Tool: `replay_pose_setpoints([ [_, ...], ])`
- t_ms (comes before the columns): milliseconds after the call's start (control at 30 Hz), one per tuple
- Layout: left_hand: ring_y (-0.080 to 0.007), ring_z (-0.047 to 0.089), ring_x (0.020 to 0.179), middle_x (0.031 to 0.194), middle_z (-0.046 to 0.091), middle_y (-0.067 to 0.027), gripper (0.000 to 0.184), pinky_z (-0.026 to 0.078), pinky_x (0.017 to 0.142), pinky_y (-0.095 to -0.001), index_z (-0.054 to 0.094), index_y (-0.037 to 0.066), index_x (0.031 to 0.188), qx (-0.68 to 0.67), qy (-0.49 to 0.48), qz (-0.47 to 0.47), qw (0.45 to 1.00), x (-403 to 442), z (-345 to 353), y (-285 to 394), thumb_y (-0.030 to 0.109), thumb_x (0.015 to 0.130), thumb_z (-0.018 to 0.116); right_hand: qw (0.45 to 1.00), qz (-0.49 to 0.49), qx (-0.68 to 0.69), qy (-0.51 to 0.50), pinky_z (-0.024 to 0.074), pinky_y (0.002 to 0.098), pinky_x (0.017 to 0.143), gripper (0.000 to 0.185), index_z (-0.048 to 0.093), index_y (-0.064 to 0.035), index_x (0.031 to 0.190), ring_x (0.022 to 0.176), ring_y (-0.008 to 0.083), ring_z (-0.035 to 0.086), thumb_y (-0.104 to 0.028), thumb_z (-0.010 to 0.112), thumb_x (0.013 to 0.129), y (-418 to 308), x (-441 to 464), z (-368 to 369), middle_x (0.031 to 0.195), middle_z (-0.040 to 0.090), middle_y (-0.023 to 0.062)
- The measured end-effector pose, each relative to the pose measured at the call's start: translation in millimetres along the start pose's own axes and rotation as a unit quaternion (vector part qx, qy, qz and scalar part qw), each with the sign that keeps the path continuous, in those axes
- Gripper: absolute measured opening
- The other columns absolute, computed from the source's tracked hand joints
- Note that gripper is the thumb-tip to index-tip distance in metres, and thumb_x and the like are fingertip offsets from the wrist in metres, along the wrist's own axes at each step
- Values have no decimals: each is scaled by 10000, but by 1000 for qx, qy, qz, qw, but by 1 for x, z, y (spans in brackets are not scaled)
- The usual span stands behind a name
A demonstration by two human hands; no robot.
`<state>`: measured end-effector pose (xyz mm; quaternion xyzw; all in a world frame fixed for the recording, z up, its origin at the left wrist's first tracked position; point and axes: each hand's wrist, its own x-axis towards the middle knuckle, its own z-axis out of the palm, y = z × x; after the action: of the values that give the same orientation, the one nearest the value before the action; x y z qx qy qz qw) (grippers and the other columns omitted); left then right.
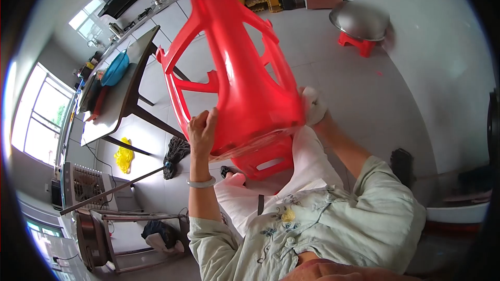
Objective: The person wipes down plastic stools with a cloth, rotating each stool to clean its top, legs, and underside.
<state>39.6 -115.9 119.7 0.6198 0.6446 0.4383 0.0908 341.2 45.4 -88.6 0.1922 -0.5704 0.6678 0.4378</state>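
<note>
A red plastic stool (234, 73) is held up in front of me, tilted, with its legs pointing up and away. My left hand (202, 131) is closed on its near left edge. At the stool's right edge, my right hand (319, 114) is closed around a white cloth (312, 103), pressed close to the plastic. The cloth hides most of that hand's fingers. Below, close to my knees, another red plastic piece with an oval slot (265, 164) shows partly behind the held stool.
A dark-edged table (130, 80) with a blue basin (115, 68) stands at the left. A mop (176, 153) and a yellow plastic bag (124, 156) lie on the floor. A metal wok lid (359, 20) rests on a small red stool (357, 45) at the right.
</note>
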Motion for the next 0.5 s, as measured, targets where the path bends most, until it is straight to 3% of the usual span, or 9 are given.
replay_pose_setpoints([
  [67,-89,382,484,493,440,-7,490,360,523,-287,488,35,589,-102,22,-43,994,-6,5,-21,351,946,602,850,153,-64,500,481,276,905,347,523,-98,1260,1043,149,582,-270,335,1025,-57,40,61,1183,574,53],
  [100,-73,332,495,536,435,39,471,311,487,-273,499,64,596,-210,59,-55,974,-11,12,-37,339,973,568,851,157,-64,498,481,276,905,347,523,-98,1260,1043,149,582,-270,335,1025,-58,35,47,1183,574,53],
  [200,-51,389,514,620,512,43,434,331,452,-228,559,95,666,-379,131,-80,913,-27,38,-82,349,1013,501,814,44,479,324,464,278,922,369,505,-85,1301,1051,149,586,-296,439,1006,-70,36,21,1184,571,52],
  [233,-59,468,546,646,554,21,422,396,486,-223,581,83,704,-436,132,-98,885,-33,46,-90,354,1014,491,903,92,114,404,455,285,935,387,490,-77,1320,1075,153,577,-292,460,1000,-86,54,58,1197,568,60],
  [267,-66,546,579,673,595,0,417,461,521,-219,602,70,741,-491,133,-114,854,-39,54,-104,359,1016,481,858,125,-269,419,445,291,949,409,475,-69,1340,1099,157,567,-289,481,995,-97,69,84,1210,566,69],
  [300,-133,655,798,885,664,-74,371,557,677,-277,626,18,983,-564,96,-102,814,-48,65,-137,361,1010,485,859,131,-268,415,445,291,949,409,475,-69,1340,1099,157,567,-289,481,995,-101,76,95,1210,566,69],
  [400,-107,593,646,790,657,-73,505,494,565,-257,623,-5,873,-521,241,-180,799,-58,71,-82,423,1028,403,843,124,-363,378,457,299,955,377,447,-41,1365,1102,139,558,-183,456,1016,-97,89,113,1212,564,54],
  [433,-147,648,759,910,679,-96,525,540,651,-292,624,-39,1022,-428,194,-91,878,-71,76,-117,430,1028,388,844,121,-377,362,439,312,975,384,452,-37,1356,1132,163,548,-187,469,1003,-96,91,114,1240,556,73],
  [500,-160,639,848,983,666,-110,526,529,733,-307,605,-43,1081,-478,171,-118,853,-78,67,-114,434,1027,391,849,124,-389,336,420,325,995,392,456,-32,1346,1162,187,538,-191,481,989,-92,95,122,1267,549,92],
])
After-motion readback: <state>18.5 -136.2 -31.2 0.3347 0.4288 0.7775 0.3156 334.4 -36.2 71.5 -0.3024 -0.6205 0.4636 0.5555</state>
